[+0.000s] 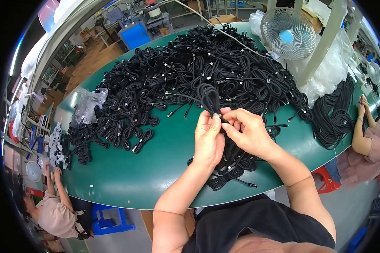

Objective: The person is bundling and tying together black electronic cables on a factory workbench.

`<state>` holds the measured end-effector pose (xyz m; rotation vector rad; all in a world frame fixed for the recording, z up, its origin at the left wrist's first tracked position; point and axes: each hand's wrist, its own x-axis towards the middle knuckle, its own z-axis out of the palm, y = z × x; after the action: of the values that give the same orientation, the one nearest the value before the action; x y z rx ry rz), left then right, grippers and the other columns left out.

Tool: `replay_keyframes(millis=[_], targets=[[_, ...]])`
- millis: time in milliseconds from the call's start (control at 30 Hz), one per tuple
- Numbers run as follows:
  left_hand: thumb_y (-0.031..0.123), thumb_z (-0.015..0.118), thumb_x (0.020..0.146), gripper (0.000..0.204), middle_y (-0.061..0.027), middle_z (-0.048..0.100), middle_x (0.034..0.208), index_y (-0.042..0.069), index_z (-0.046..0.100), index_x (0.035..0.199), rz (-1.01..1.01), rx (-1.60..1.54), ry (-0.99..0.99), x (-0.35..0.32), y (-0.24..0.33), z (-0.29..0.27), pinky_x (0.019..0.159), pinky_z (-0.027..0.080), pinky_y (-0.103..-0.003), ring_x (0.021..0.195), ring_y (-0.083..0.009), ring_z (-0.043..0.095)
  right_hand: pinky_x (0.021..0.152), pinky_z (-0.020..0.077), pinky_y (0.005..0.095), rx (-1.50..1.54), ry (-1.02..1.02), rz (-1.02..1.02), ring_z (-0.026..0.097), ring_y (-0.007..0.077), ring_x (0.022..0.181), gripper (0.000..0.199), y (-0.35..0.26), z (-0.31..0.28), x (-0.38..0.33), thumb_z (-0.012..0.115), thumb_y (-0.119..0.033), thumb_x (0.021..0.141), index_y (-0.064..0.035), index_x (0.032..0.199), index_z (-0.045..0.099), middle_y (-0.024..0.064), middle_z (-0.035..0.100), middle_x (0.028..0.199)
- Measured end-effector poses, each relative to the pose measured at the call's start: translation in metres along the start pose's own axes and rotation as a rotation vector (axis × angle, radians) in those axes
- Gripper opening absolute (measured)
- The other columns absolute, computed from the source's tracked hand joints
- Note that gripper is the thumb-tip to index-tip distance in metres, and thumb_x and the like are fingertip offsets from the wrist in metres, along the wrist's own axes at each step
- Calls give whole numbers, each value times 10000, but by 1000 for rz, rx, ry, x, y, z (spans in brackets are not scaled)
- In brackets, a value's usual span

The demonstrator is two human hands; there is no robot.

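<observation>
A coiled black cable (210, 99) is held upright over the green table, its loop rising above my fingers. My left hand (209, 141) pinches the coil at its lower end between thumb and fingers. Close against it, my right hand (248, 131) is closed on the same coil at its narrow part; what lies right between the fingertips is partly hidden. Below my hands, a small bunch of black cables (234, 164) lies near the table's front edge. Beyond them spreads a large heap of coiled black cables (177, 71) with silvery plugs.
The green table (126, 177) curves around me. A white fan (288, 33) stands at the back right beside clear plastic bags (325, 71). Long black cables (333, 114) lie at the right. People work at both ends, near a blue stool (112, 220) and a red stool (325, 180).
</observation>
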<state>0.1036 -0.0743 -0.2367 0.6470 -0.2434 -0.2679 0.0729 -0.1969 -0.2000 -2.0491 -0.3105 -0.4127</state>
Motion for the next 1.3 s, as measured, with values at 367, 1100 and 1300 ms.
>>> replay_keyframes(millis=[367, 1100, 1300], targets=[[132, 514, 901, 182, -22, 571, 1002, 62, 519, 1069, -43, -18, -13, -5, -7, -3, 871, 404, -283, 927, -115, 520, 607, 465, 243, 224, 105, 23, 558, 110, 667, 211, 4, 4, -5, 608, -15, 778, 11, 979, 552, 66, 590, 781], [65, 648, 795, 358, -53, 559, 879, -7, 490, 1108, -35, 50, -127, 12, 31, -16, 563, 427, -261, 709, -126, 540, 575, 474, 341, -275, -80, -403, 569, 266, 687, 186, 0, -42, 13, 677, -130, 725, -30, 823, 555, 93, 523, 788], [52, 676, 765, 319, -42, 556, 889, 12, 537, 1050, 21, 117, -67, 14, 29, -21, 564, 412, -252, 686, -117, 524, 584, 477, 341, -111, -51, -374, 570, 271, 696, 179, -1, -34, 7, 656, -28, 724, 17, 868, 559, 116, 503, 849]])
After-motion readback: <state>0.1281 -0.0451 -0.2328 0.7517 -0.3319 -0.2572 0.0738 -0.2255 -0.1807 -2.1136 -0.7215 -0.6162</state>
